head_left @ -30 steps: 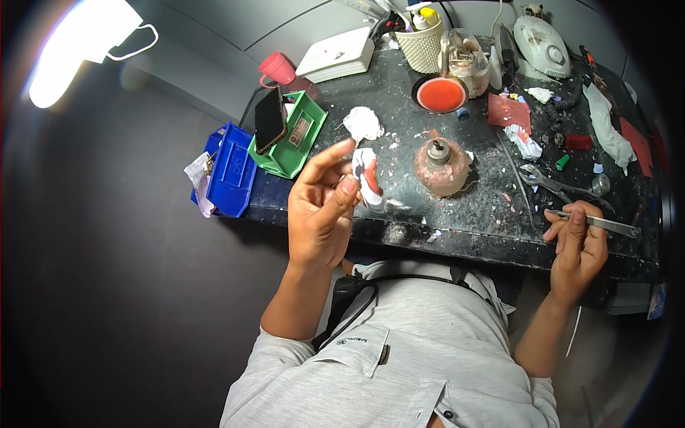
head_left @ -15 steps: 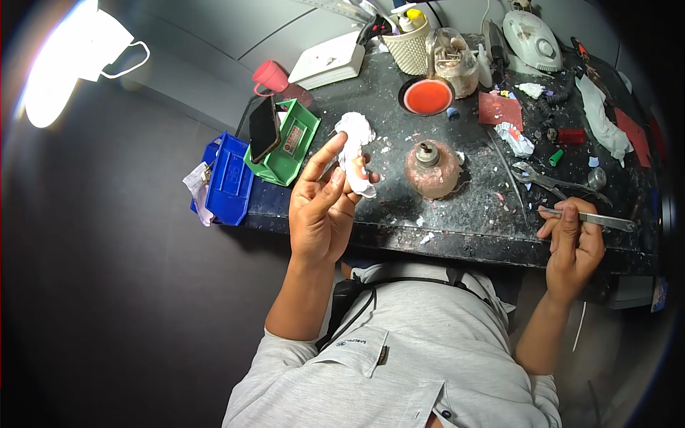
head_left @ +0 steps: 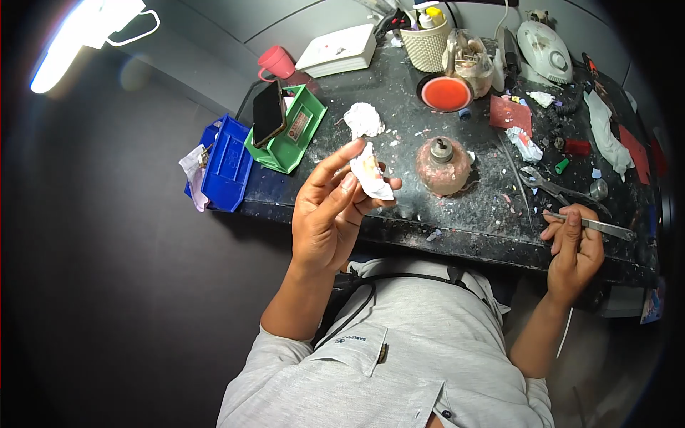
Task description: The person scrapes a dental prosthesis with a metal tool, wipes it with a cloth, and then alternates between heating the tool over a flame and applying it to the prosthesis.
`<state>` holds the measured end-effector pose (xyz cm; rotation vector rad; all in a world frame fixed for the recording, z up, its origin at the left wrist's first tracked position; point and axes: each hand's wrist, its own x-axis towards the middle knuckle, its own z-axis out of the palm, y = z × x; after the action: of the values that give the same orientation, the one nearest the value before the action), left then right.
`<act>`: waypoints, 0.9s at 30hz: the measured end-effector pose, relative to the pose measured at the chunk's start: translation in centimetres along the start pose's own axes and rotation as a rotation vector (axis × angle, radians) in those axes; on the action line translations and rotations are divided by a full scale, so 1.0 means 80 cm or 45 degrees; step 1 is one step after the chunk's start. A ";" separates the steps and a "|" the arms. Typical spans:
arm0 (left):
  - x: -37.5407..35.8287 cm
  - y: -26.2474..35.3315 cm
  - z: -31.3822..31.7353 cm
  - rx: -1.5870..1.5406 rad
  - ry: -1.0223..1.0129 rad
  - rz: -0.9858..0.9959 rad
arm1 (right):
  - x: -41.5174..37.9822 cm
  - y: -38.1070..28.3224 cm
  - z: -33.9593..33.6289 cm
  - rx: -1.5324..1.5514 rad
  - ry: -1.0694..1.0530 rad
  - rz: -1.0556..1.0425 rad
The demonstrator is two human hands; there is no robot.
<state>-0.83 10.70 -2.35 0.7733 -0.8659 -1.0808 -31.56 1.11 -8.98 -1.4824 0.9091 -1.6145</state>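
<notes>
Between the thumb and fingers of my left hand [head_left: 331, 208] is a small white plaster cast [head_left: 371, 178] with a pinkish-yellow patch, held up above the table's front edge. Behind it on the table lies a crumpled white wad [head_left: 364, 119]. My right hand [head_left: 575, 246], over the front right part of the table, grips a slim metal tool [head_left: 606, 228] whose flat end points right; its other tip is partly behind my fingers. A glass spirit lamp [head_left: 443, 171] with a metal wick holder stands between my hands. Pliers [head_left: 553, 187] lie just beyond my right hand.
A round dish of red wax [head_left: 447, 93] sits behind the lamp. Green [head_left: 300, 132] and blue [head_left: 227, 167] bins stand at left, a phone [head_left: 269, 114] leaning on the green one. Pink sheets [head_left: 509, 114], scraps and a white device [head_left: 544, 51] occupy the right.
My left hand has moved slightly right, and the cast has turned, so its coloured patch shows more. It now appears apart from the white wad. The camera view has shifted a little.
</notes>
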 end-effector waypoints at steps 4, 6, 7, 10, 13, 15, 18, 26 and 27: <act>-0.006 0.002 0.004 0.108 0.008 -0.007 | 0.000 -0.001 0.001 -0.034 0.013 0.012; -0.008 0.005 0.008 0.059 0.017 -0.025 | 0.000 0.001 0.001 -0.038 0.012 0.000; -0.008 0.006 0.010 0.057 -0.005 -0.031 | 0.000 0.002 0.001 -0.041 0.018 -0.011; -0.010 0.005 0.010 0.033 -0.034 -0.050 | 0.000 -0.002 0.000 -0.037 0.003 0.001; -0.015 0.001 0.011 0.057 -0.059 -0.044 | 0.002 0.001 -0.003 0.017 -0.060 -0.069; -0.020 -0.002 0.020 0.056 -0.024 -0.043 | 0.001 -0.003 0.002 -0.022 -0.056 -0.112; -0.026 -0.005 0.031 0.068 -0.045 -0.113 | -0.003 -0.008 0.004 -0.002 -0.146 -0.182; -0.040 -0.008 0.054 0.014 -0.143 -0.282 | -0.015 -0.062 0.054 0.329 -0.607 -0.375; -0.041 -0.007 0.052 0.007 -0.195 -0.298 | -0.012 -0.069 0.060 0.279 -0.666 -0.475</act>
<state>-5.51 13.20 -1.64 0.8187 -0.9230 -1.3588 -27.06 4.46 -4.18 -1.8613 0.1648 -1.4043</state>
